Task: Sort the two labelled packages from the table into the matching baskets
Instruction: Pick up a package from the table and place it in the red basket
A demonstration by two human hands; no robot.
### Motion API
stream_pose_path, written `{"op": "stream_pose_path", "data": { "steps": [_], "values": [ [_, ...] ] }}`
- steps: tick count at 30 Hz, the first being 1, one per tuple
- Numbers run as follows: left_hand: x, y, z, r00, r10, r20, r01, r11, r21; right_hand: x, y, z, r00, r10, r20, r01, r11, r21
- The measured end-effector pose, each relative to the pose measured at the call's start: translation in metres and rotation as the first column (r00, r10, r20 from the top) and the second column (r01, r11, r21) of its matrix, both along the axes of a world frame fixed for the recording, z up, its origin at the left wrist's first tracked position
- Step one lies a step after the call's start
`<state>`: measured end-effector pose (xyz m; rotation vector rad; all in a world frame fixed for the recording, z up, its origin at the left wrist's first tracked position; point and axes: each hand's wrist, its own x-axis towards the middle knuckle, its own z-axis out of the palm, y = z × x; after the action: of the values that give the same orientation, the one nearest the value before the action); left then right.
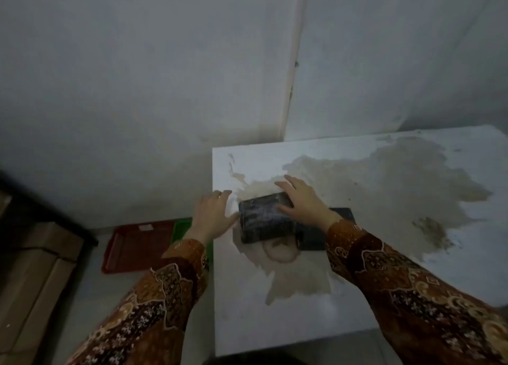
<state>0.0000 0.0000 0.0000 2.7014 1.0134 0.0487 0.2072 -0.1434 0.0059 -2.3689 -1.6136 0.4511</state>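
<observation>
Two dark wrapped packages are lying on the stained bench [357,254], the upper package [265,217] overlapping the lower package [341,216]; right hand [303,202] fingers are resting spread on top, left hand [213,216] is closing open-fingered on its left edge, and the glossy wrap is looking slippery, rigid and light, so opposite short edges are appearing safest.

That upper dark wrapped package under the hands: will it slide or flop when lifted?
The upper package looks glossy with wrap, so probably slick to grip. Its boxy, squared edges suggest it stays stiff rather than sagging. It rests partly on the second package, so lifting may nudge that one.
</observation>
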Motion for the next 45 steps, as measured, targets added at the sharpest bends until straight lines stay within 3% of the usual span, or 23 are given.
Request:
{"op": "stream_pose_path", "data": {
  "steps": [4,7,11,17,24,29,38,41,45],
  "values": [
    [-0.005,-0.039,-0.032,0.995,-0.077,0.057,0.087,0.975,-0.205,-0.010,-0.026,-0.031,0.997,0.074,-0.015,-0.074,0.995,-0.059],
    [-0.002,-0.055,-0.052,0.995,0.002,0.097,0.035,0.928,-0.370,-0.010,-0.038,-0.048,0.992,0.123,0.039,-0.119,0.989,-0.092],
    [0.004,-0.057,-0.056,0.968,0.130,0.213,-0.023,0.896,-0.443,-0.009,-0.040,-0.055,0.991,0.126,0.045,-0.124,0.991,-0.043],
    [0.011,-0.023,-0.025,0.879,0.215,0.425,0.031,0.865,-0.502,0.015,-0.028,-0.030,0.987,0.148,-0.060,-0.145,0.988,0.055],
    [0.024,0.005,0.025,0.808,0.336,0.484,0.052,0.777,-0.627,0.019,-0.009,0.022,0.997,-0.001,-0.076,0.027,0.938,0.344],
    [0.024,-0.006,0.034,0.744,0.469,0.477,0.102,0.625,-0.774,0.010,0.003,0.037,0.967,-0.077,-0.245,0.181,0.880,0.440],
    [0.010,-0.017,0.017,0.675,0.620,0.400,0.148,0.418,-0.896,0.001,0.013,0.031,0.869,-0.151,-0.472,0.291,0.926,0.240],
    [0.001,-0.005,0.023,0.733,0.566,0.376,0.118,0.438,-0.891,-0.004,0.019,0.039,0.863,-0.059,-0.502,0.128,0.986,0.105],
    [-0.015,0.019,0.046,0.875,0.316,0.368,0.153,0.540,-0.828,-0.036,0.043,0.050,0.813,0.078,-0.578,-0.167,0.981,-0.103]
  ]
}}
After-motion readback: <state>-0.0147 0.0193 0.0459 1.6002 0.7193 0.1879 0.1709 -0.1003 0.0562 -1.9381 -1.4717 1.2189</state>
